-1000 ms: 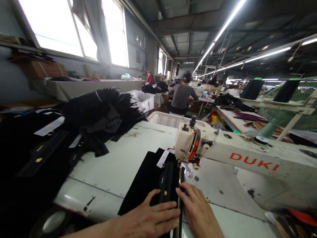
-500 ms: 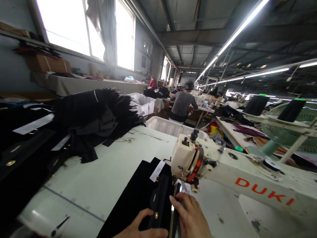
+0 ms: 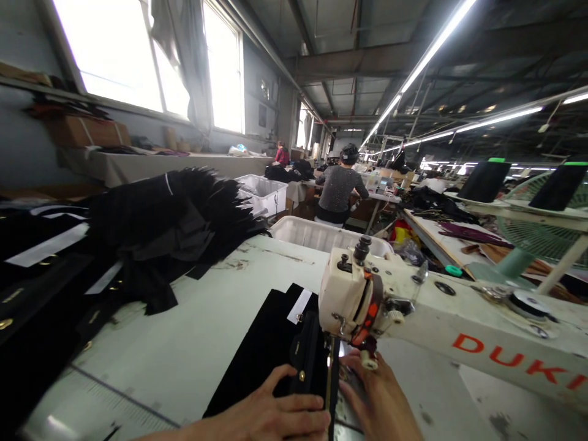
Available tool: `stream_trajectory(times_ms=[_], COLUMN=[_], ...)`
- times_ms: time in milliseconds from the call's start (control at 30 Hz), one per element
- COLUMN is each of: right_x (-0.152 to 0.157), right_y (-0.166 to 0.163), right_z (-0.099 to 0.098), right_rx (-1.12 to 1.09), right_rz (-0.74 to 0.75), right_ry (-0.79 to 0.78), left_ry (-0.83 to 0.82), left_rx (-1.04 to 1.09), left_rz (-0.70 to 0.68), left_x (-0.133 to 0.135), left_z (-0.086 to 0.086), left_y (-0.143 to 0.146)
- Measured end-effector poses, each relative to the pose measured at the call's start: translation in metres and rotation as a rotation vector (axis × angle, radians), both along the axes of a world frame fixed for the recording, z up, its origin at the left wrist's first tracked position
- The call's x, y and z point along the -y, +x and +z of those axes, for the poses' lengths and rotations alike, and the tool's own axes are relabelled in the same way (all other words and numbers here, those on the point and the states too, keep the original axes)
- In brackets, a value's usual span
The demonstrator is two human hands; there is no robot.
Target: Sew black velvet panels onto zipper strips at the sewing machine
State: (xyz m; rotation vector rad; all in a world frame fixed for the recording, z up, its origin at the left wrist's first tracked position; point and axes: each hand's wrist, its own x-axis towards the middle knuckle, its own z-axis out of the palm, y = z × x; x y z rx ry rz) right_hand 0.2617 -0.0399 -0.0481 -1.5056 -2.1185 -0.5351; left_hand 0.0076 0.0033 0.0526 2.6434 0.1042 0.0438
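Note:
A black fabric panel (image 3: 250,343) lies on the sewing machine bed, its right side reaching under the head of the sewing machine (image 3: 342,294). A darker black strip with a gold clasp (image 3: 302,375) and a white label strip (image 3: 299,305) sit on the panel. Along its right edge runs a narrow gold-coloured line. My left hand (image 3: 275,410) rests flat on the panel, fingers stretched toward that edge. Close to the needle area, my right hand (image 3: 381,395) lies at the edge with thumb and fingers apart; its fingertips are partly hidden behind the machine.
A large stack of black pieces (image 3: 160,226) lies at the left of the white table (image 3: 220,300). Beyond the table stand white plastic bins (image 3: 264,193). Thread cones (image 3: 484,180) and a green fan (image 3: 537,233) are at right. A person in grey (image 3: 340,190) sits ahead.
My left hand has slid right and farther over the panel's edge. My right hand has moved forward beside the needle area. The panel sits slightly farther forward; the view has shifted.

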Motion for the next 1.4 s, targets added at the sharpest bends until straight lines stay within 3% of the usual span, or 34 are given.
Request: stream_trajectory(times_ms=[233, 533, 733, 1000, 1267, 1400], right_x=[-0.003, -0.005, -0.014, 0.000, -0.039, -0.030], right_y=[-0.024, -0.044, -0.048, -0.066, -0.044, -0.028], right_z=[0.002, 0.018, 0.028, 0.038, 0.037, 0.035], right_rx=[0.160, -0.010, -0.028, -0.070, -0.062, -0.067], right_rz=[-0.053, -0.392, -0.484, -0.609, -0.540, -0.453], right_ry=[0.136, -0.174, -0.329, -0.397, -0.377, -0.342], left_ry=[0.120, -0.094, -0.126, -0.049, -0.005, 0.023], left_rx=[0.135, 0.033, 0.108, 0.135, 0.094, 0.042], left_rz=[0.000, 0.039, 0.078, 0.079, 0.087, 0.107], left_x=[-0.003, 0.008, 0.012, 0.014, 0.017, 0.020], left_z=[-0.037, -0.002, -0.013, -0.020, -0.019, -0.016], left_y=[-0.006, -0.005, -0.005, -0.003, -0.004, -0.009])
